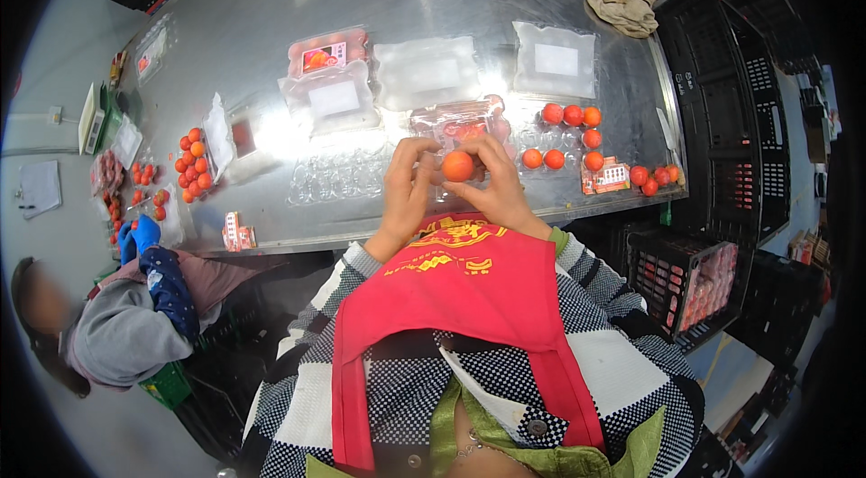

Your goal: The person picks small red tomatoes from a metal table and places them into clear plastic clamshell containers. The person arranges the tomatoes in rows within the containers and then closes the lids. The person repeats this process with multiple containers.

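Observation:
A tomato (457, 167) is between my two hands above the steel table's near edge. My right hand (497, 177) holds it with thumb and fingers. My left hand (411, 184) is at its left side, fingers curved; whether they touch it is unclear. Behind my hands lies a packed clear plastic box (467, 119). Right of them, an open clear tray (538, 140) holds several tomatoes along its far, right and near sides. To the left is a clear tray with moulded cups (335, 173). Printed cards (603, 177) lie at the right tray's corner, beside loose tomatoes (649, 186).
Padded trays (426, 72) and a filled box (328, 52) lie farther back. A cloth (622, 11) and a knife (665, 129) are at the table's right side. Black crates (724, 106) stand right. A co-worker in blue gloves (139, 234) works at the left end.

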A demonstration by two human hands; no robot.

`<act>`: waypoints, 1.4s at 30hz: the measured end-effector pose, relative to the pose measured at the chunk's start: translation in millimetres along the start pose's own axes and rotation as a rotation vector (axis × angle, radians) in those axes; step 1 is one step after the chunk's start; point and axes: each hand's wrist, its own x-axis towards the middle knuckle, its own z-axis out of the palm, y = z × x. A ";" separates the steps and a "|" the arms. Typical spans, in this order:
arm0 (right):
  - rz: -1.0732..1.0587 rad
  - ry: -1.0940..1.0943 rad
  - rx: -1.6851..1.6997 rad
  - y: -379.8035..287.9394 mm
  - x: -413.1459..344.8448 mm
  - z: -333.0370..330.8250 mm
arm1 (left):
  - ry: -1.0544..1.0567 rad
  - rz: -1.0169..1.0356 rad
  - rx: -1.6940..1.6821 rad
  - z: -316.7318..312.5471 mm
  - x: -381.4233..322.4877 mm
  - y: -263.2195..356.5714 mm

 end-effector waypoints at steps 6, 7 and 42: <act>0.046 -0.042 -0.072 3.3 -4.2 3.6 | -0.096 0.215 0.253 -2.6 -2.2 2.3; -0.017 -0.029 -0.162 4.2 -4.1 2.6 | -0.073 0.176 0.232 -3.6 -4.0 -1.5; -0.205 -0.181 -0.449 103.5 151.2 -40.4 | 0.418 0.081 0.753 -105.9 -46.8 -118.0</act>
